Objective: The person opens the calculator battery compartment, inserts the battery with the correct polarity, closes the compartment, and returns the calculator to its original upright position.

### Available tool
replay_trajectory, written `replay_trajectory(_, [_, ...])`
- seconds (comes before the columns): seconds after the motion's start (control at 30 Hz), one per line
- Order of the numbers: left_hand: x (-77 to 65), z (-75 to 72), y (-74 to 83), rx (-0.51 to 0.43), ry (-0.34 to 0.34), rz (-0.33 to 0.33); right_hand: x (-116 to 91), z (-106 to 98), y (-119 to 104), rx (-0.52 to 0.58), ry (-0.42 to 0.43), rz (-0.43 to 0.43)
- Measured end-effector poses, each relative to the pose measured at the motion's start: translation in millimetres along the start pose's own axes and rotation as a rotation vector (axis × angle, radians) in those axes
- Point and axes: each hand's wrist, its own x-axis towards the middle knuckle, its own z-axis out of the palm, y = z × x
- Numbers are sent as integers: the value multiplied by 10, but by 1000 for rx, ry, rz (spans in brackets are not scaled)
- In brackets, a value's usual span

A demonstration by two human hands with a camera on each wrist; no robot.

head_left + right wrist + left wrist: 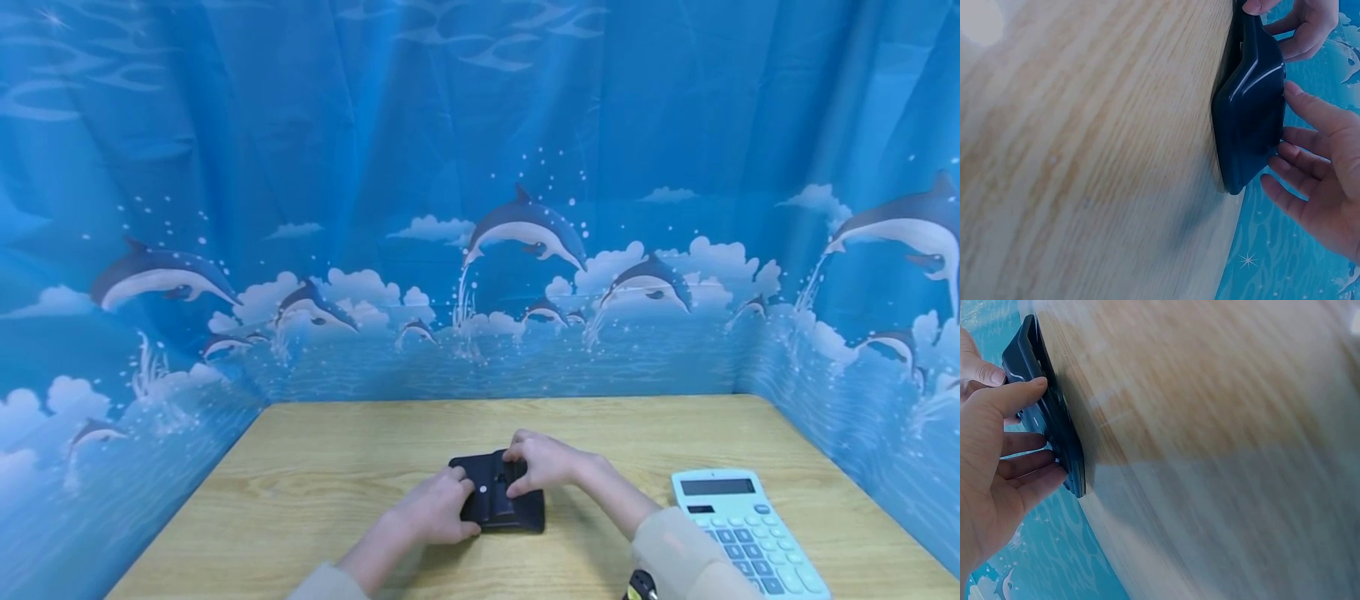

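The black device (492, 507) lies on the tabletop (330, 467), its handling seemingly midway, unfinished: the left hand (435, 507) grips its side, the right hand (551, 462) bends thumb and fingers against its top.

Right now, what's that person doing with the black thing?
The person has both hands on the black thing, which sits on the table. The left hand grips its left side, and the right hand has its thumb and fingers bent over the raised middle. I can't tell for sure what it is. The pale blue calculator lies off to the right, and neither hand is on it.
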Motion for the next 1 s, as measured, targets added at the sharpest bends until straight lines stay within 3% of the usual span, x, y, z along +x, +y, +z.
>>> replay_trajectory(0.4, [1,-2,-1,1,3,9,-1,10,36,16,-4,-9])
replay_trajectory(1.0, [-4,23,-17,7,20,21,-7,86,85,59,102,-81])
